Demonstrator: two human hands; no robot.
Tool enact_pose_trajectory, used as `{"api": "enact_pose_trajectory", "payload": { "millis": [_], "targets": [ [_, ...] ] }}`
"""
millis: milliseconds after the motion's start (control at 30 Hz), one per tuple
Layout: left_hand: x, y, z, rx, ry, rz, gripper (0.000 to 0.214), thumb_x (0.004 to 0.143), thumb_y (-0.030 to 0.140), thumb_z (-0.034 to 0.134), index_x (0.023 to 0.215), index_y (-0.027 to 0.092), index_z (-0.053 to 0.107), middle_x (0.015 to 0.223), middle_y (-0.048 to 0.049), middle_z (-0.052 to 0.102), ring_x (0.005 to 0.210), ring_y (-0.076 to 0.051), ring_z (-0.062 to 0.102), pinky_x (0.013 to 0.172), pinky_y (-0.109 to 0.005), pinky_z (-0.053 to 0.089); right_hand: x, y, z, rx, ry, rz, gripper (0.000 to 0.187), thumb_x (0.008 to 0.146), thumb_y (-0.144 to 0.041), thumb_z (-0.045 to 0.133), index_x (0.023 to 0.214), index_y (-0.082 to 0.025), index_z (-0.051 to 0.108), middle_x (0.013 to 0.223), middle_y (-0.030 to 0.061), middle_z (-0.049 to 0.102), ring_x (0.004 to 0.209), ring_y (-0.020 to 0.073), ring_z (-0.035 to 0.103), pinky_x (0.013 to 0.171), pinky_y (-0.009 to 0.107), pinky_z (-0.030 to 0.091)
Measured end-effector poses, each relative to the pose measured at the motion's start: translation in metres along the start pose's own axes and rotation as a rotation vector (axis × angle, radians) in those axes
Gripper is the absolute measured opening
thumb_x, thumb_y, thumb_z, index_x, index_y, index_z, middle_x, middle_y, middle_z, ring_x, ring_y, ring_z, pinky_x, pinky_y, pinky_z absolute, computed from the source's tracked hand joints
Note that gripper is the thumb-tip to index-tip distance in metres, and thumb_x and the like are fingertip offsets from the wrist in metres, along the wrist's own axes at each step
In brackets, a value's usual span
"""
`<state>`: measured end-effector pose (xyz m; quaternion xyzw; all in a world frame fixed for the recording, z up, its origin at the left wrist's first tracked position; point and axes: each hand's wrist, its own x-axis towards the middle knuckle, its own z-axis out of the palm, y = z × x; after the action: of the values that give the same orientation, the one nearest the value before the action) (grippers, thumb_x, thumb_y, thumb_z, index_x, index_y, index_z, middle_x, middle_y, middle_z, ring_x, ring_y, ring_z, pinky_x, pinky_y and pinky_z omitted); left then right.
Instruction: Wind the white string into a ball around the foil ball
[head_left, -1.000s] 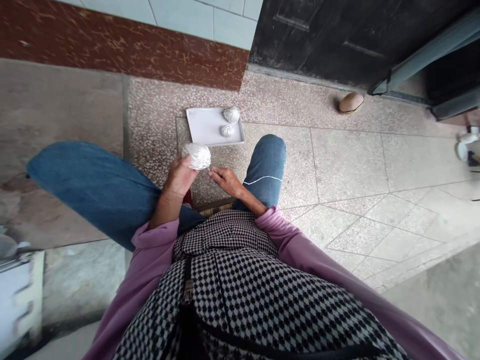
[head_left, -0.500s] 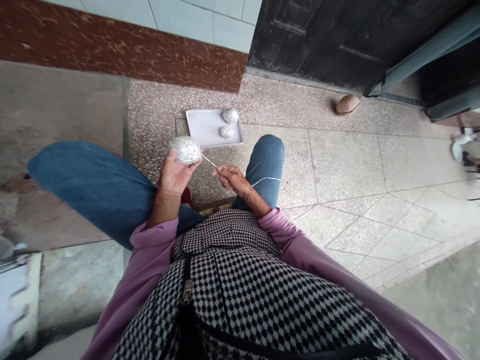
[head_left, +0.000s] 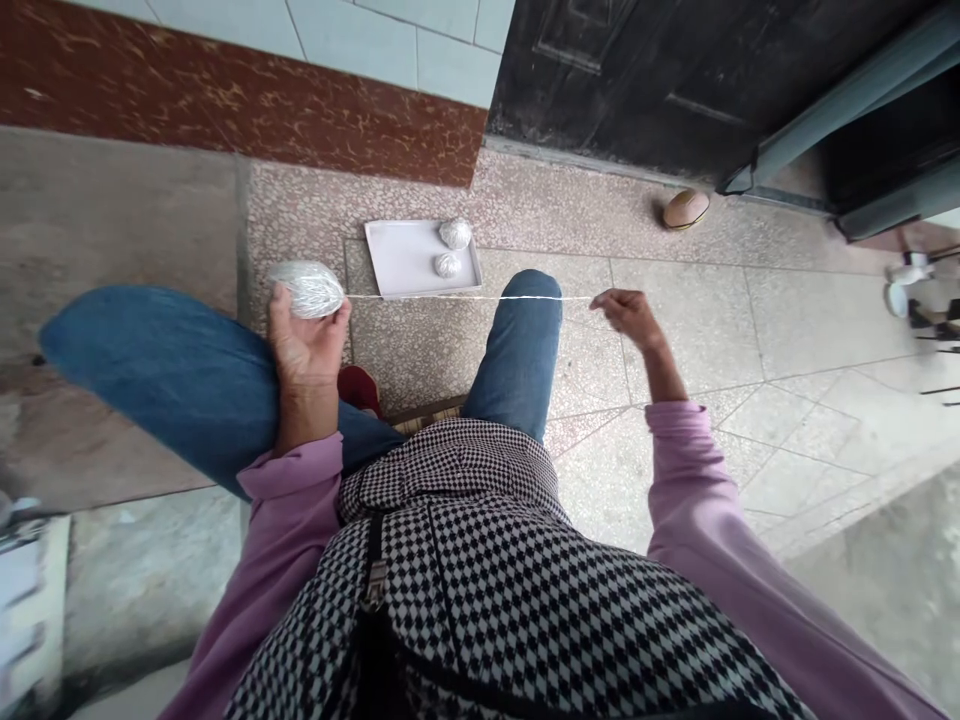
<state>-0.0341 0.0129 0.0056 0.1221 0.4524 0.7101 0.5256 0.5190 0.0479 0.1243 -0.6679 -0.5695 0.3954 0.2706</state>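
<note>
My left hand (head_left: 309, 345) holds a large ball of white yarn (head_left: 307, 289) above my left thigh, with the fingers around its underside. From the ball a strand of yarn (head_left: 529, 297) runs taut and nearly level across to the right. Its far end is pinched in the fingertips of my right hand (head_left: 628, 312), out past my right knee. Two smaller white yarn balls, an upper one (head_left: 455, 234) and a lower one (head_left: 448, 265), lie at the right side of a pale tray (head_left: 397, 255) on the floor.
A rounded tan object (head_left: 685, 209) sits on the floor near the dark door (head_left: 637, 80). A red-brown wall base (head_left: 300, 130) runs behind the tray. My jeans-covered knees (head_left: 521, 345) stand on either side. White and dark items lie at the far right.
My right hand has swung out to the right, drawing the strand long and straight. My left hand with the yarn ball has moved a little left.
</note>
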Motion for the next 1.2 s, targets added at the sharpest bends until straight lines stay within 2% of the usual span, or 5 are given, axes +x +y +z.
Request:
{"api": "enact_pose_trajectory", "payload": {
  "millis": [167,367,567,900,1200],
  "targets": [
    [0.011,-0.004,-0.01,-0.023,0.06,0.025,0.076,0.075,0.069,0.105,0.121,0.031,0.058,0.139,-0.0052,0.082,0.153,-0.033,0.061,0.109,-0.041,0.06,0.038,0.001,-0.078,-0.242,0.245,0.052,0.058,0.115,-0.026,0.095,0.061,-0.027,0.073,0.05,-0.0065,0.04,0.049,0.0121,0.029,0.062,0.048,0.026],
    [0.01,0.005,-0.016,-0.07,0.12,0.005,0.068,0.078,0.057,0.108,0.125,0.03,0.067,0.139,-0.0025,0.087,0.15,-0.03,0.066,0.1,-0.035,0.063,0.095,-0.019,-0.081,-0.511,0.429,-0.087,0.049,0.125,-0.039,0.088,0.077,-0.026,0.087,0.074,0.0093,0.073,0.077,0.025,0.075,0.082,0.047,0.061],
    [-0.003,0.0,-0.008,-0.002,0.027,-0.061,0.054,0.09,0.054,0.105,0.12,0.028,0.068,0.138,-0.0044,0.09,0.155,-0.03,0.067,0.11,-0.038,0.067,0.131,-0.039,0.017,-0.732,0.179,-0.074,0.024,0.121,-0.002,0.076,0.115,-0.006,0.099,0.137,0.0355,0.094,0.132,0.0351,0.094,0.13,0.057,0.065],
    [-0.028,-0.003,0.013,0.003,0.002,-0.161,0.033,0.09,0.04,0.097,0.107,0.024,0.073,0.13,-0.0152,0.095,0.138,-0.031,0.079,0.103,-0.037,0.069,0.033,-0.107,0.326,0.084,-0.578,-0.375,0.017,0.131,-0.019,0.072,0.126,-0.015,0.087,0.129,0.0101,0.094,0.133,0.0258,0.082,0.134,0.04,0.063],
    [-0.016,-0.024,-0.006,0.326,-0.103,-0.078,0.064,0.076,0.05,0.117,0.115,0.022,0.074,0.108,-0.0031,0.086,0.114,-0.026,0.08,0.1,-0.036,0.064,-0.061,-0.107,0.29,0.132,-0.724,-0.371,0.048,0.134,-0.049,0.079,0.094,-0.024,0.069,0.088,-0.0001,0.067,0.088,0.022,0.063,0.091,0.036,0.05]
  ]
}}
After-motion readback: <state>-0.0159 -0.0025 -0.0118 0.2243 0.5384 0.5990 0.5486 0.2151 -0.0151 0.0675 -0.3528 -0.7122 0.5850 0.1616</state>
